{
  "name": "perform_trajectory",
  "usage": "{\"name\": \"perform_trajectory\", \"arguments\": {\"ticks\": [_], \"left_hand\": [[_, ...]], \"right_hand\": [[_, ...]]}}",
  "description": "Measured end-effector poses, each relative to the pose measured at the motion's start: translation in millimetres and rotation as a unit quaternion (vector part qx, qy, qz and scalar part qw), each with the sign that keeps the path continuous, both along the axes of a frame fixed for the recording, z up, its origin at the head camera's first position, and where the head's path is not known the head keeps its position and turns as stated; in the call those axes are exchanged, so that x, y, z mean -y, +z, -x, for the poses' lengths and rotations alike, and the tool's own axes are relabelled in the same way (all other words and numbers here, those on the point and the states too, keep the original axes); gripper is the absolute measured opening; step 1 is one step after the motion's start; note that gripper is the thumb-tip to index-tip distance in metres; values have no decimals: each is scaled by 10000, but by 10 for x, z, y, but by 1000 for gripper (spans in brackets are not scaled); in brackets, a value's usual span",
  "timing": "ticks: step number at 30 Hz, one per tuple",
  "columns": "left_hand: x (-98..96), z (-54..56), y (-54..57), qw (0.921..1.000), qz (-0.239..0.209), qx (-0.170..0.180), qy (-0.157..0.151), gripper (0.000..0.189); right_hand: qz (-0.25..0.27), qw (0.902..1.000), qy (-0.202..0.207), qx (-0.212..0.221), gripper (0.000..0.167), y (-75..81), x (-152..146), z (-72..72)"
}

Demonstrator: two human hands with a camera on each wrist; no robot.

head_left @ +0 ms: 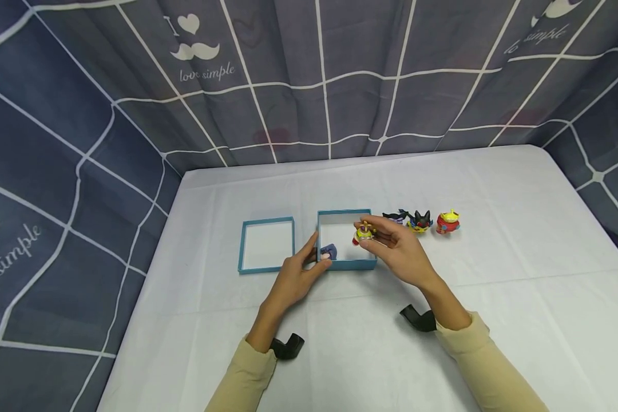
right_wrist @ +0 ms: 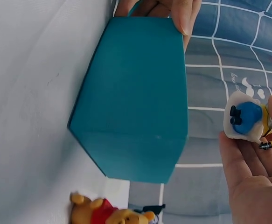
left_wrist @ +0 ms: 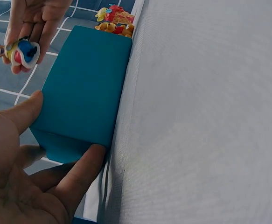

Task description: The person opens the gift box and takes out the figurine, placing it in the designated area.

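Note:
My left hand (head_left: pixel 298 277) grips the left end of a teal box (head_left: pixel 347 265), its thumb near the front corner and its fingers along the side. The box stands open side up, with a small blue-grey figurine (head_left: pixel 331 250) in its front left corner. Above the right part of the box, my right hand (head_left: pixel 403 252) pinches a toy figurine (head_left: pixel 363 233) between thumb and fingers. In the right wrist view that figurine (right_wrist: pixel 247 116) shows a blue and white underside with black feet and some yellow.
Left of the box lies a teal-rimmed white lid (head_left: pixel 265 268). Behind my right hand stand a purple-black figurine (head_left: pixel 395 217), a black-eared one (head_left: pixel 420 221) and a red and yellow one (head_left: pixel 447 223). A yellow bear figurine (right_wrist: pixel 105 214) in red sits beside the box. Checked curtains surround the white table (head_left: pixel 211 206).

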State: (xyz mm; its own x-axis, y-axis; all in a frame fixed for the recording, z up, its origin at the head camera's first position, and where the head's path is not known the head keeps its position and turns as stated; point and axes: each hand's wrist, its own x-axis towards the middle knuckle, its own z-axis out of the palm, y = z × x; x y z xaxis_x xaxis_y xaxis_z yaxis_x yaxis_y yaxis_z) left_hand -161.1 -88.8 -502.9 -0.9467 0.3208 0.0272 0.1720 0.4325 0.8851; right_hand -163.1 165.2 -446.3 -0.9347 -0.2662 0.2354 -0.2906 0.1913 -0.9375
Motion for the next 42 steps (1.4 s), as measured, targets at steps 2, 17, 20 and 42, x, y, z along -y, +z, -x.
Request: {"name": "perform_trajectory", "arguments": {"ticks": [2, 17, 20, 42], "left_hand": [[-2, 1, 1, 10000, 11, -28, -3, 74], [13, -3, 8, 10000, 66, 31, 30, 73], [13, -1, 13, 10000, 82, 23, 41, 73], [2, -1, 6, 10000, 67, 4, 27, 74]], "right_hand": [[-6, 10000, -6, -34, 45, 7, -33, -21], [72, 9998, -189, 52, 41, 26, -227, -166], [5, 9997, -251, -35, 40, 19, -277, -182], [-437, 9950, -851, -288, 40, -83, -661, -262]]}}
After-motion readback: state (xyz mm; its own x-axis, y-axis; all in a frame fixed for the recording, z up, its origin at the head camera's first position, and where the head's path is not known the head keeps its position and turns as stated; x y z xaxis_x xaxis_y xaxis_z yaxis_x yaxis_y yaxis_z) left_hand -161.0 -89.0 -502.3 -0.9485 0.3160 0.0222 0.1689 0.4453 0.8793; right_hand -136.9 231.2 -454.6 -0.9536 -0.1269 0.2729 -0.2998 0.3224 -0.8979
